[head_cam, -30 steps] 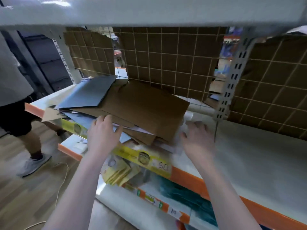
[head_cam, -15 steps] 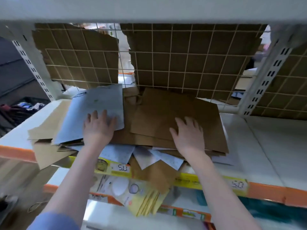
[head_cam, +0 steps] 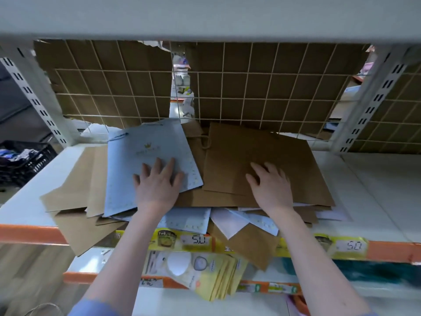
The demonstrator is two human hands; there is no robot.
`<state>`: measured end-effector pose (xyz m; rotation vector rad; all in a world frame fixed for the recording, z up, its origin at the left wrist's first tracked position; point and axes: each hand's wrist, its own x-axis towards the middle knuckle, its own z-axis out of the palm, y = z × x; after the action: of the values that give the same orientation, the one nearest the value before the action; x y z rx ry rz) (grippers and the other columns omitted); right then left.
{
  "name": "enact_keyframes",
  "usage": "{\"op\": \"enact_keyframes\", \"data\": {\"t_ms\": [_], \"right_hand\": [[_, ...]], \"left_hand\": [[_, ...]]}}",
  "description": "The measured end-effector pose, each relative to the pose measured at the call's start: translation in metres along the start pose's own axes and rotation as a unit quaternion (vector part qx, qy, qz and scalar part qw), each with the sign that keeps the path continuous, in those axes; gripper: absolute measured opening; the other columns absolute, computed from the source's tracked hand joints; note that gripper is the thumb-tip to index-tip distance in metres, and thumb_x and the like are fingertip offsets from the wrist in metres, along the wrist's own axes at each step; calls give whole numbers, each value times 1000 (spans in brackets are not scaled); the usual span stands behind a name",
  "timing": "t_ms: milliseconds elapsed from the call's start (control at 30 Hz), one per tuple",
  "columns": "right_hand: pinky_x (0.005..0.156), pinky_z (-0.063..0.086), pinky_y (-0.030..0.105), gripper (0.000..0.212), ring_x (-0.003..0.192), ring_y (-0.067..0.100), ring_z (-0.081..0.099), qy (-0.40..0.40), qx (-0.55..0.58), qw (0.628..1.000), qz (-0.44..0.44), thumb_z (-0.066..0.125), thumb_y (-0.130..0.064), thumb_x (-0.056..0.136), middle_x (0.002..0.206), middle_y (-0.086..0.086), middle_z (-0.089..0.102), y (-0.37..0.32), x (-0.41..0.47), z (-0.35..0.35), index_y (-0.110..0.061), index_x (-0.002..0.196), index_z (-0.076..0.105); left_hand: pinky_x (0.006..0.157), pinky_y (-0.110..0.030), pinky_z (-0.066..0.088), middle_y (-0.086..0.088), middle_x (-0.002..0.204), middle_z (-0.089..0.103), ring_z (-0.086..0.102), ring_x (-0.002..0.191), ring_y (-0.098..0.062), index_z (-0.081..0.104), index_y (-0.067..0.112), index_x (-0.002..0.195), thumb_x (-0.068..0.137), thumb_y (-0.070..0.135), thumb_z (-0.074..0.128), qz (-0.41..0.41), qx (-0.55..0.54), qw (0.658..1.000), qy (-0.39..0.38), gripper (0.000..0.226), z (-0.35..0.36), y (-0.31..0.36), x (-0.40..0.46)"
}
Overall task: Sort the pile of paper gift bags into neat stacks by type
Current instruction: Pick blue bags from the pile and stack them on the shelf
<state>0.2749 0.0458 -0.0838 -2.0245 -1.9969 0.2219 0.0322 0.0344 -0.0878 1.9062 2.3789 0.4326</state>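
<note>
A messy pile of flat paper gift bags lies on the white shelf (head_cam: 373,197). On top at the left is a light blue bag (head_cam: 145,153) with a small gold crown print. My left hand (head_cam: 157,181) rests flat on its lower part with fingers spread. To the right, a large brown kraft bag (head_cam: 250,153) lies on top, and my right hand (head_cam: 271,183) presses on it with straight fingers. More brown bags (head_cam: 75,190) stick out at the left. Blue and white bags (head_cam: 189,220) poke out underneath at the front edge.
A wire grid backed with torn brown cardboard (head_cam: 262,87) closes the shelf's rear. Perforated uprights (head_cam: 34,96) stand at both sides. An orange shelf lip with yellow price tags (head_cam: 350,246) runs along the front. Yellow packets (head_cam: 205,274) lie on the lower shelf. A dark crate (head_cam: 22,160) sits at the left.
The view has swung to face the pile squarely. Both hands have slid forward onto the top bags, the left onto the blue bag, the right onto the brown one.
</note>
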Motion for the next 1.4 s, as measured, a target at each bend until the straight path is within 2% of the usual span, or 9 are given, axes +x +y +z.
{"op": "enact_keyframes", "data": {"t_ms": [133,233,333,500,633,900,1100,1300,1400], "right_hand": [[106,29,40,37,126,32,42,41,31,999,-16,34,-33,100,134,5,50,9,6,0,-26,131,52],[103,31,42,34,123,33,44,67,53,996,-10,39,-30,99,129,7,53,14,12,-4,-22,127,55],[102,33,45,39,125,34,41,69,42,997,5,45,-35,96,131,12,49,20,18,-10,-20,132,50],[108,27,51,46,128,37,37,51,21,996,77,37,-45,96,137,16,43,37,24,-10,-22,136,44],[110,14,61,57,135,40,28,31,-2,993,116,34,-57,93,144,16,37,44,22,-4,-27,141,35],[110,13,62,71,140,42,18,9,22,990,139,35,-67,87,151,18,24,51,20,1,-26,144,28],[111,14,61,70,139,42,18,15,12,991,133,34,-65,88,150,19,26,50,18,5,-23,144,29],[112,16,58,71,140,41,19,7,10,992,124,33,-66,88,151,17,26,51,14,4,-24,144,29],[112,18,55,71,140,40,20,-1,18,994,112,35,-66,87,151,16,27,53,12,2,-25,144,30]], "left_hand": [[111,-48,13,7,154,25,15,142,-29,29,41,143,97,52,28,25,-9,1000,-1,48,2,7,-10],[107,-41,18,8,147,40,28,137,-24,46,36,135,98,42,36,49,-52,996,52,39,1,3,-14],[103,-40,26,-4,134,55,43,125,-29,57,25,127,96,33,46,-13,-105,988,108,34,-5,-4,-6],[111,-55,15,-22,146,31,22,136,-40,42,16,136,82,69,43,-181,-23,982,44,75,-9,-11,3],[112,-56,8,-31,152,7,5,141,-44,20,13,147,70,83,39,-252,-51,966,15,106,-9,-14,0],[103,-50,26,-29,133,39,35,122,-44,20,9,143,56,71,72,-291,-125,944,90,119,-19,-16,-3],[95,-47,40,-23,128,49,46,119,-41,42,1,126,57,50,84,-310,-260,907,120,94,-23,-18,-9],[88,-41,49,-4,113,61,58,106,-29,54,17,112,67,24,81,-206,-437,856,182,53,-27,-22,-22],[86,-41,51,-4,110,56,58,95,-27,56,23,107,60,28,76,-159,-477,844,189,52,-32,-18,-28]]}}
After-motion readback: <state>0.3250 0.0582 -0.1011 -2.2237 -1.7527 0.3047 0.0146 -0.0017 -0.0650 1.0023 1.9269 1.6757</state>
